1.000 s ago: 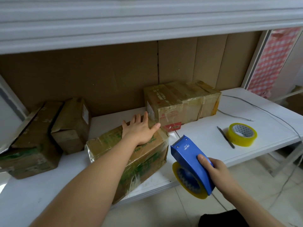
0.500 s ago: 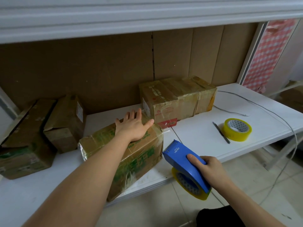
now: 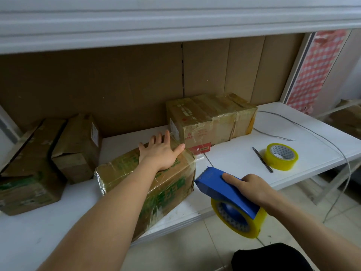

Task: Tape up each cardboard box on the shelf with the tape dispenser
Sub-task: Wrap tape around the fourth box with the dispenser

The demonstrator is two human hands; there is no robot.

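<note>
Tape dispenser [image 3: 227,189], gripped in my right hand [image 3: 252,187], had dropped lower and nearer the green-printed box [image 3: 156,184] on the shelf [image 3: 234,159] than a second before, while my left hand [image 3: 161,153] lay flat with spread fingers on it, so another strip seemed imminent.

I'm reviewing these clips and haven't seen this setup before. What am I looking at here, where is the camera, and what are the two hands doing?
No machine: a person wears a camera on the head, looking down at their own arms. The left hand lies flat on the near box on a white shelf. The right hand grips a blue tape dispenser, held beside that box's end. Also on the shelf: a taped box at the back, two boxes at left, a spare tape roll, a pen and a thin cable.
</note>
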